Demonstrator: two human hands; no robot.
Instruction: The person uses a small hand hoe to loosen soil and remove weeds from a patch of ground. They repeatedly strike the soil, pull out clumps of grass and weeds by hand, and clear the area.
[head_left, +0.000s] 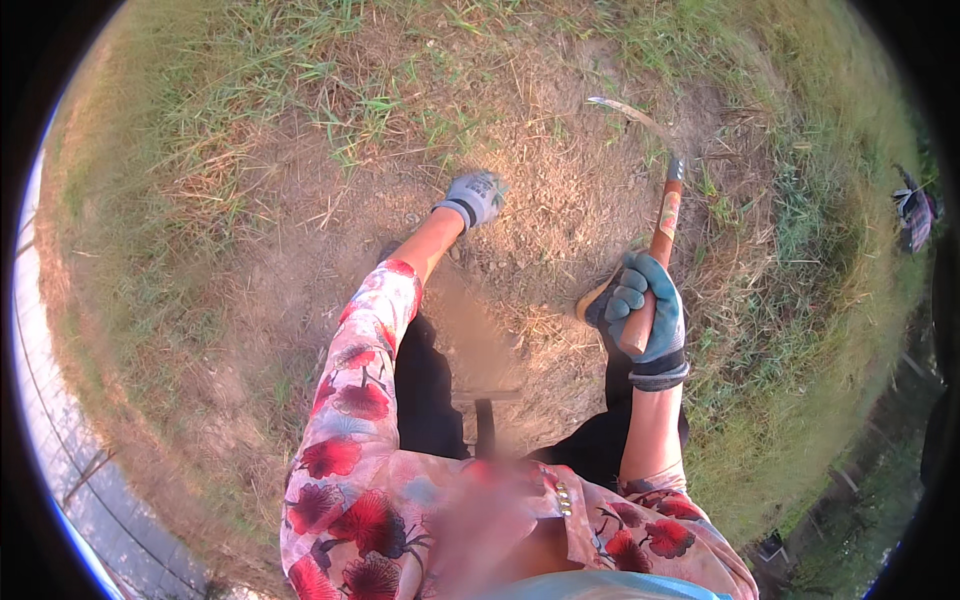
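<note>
My right hand (652, 307), in a blue-green coated work glove, is wrapped around the wooden handle of a sickle (667, 210). The sickle's thin curved blade (630, 112) points away from me and bends left over the ground, its base blurred against the soil. My left hand (472, 196) wears a grey knit glove with writing on its back and is low over loose, crumbly soil (525, 247). Its fingers are blurred and turned away, so whether they hold anything is hidden. Below the right hand, a dark shoe (598, 304) with a tan edge rests on the dirt.
Green grass (360, 112) and dry stalks border the bare dirt ahead and to the left. More grass (810, 202) grows on the right. A pale paved strip (127, 495) runs along the far left. Some dark plaid cloth (916, 217) shows at the far right rim.
</note>
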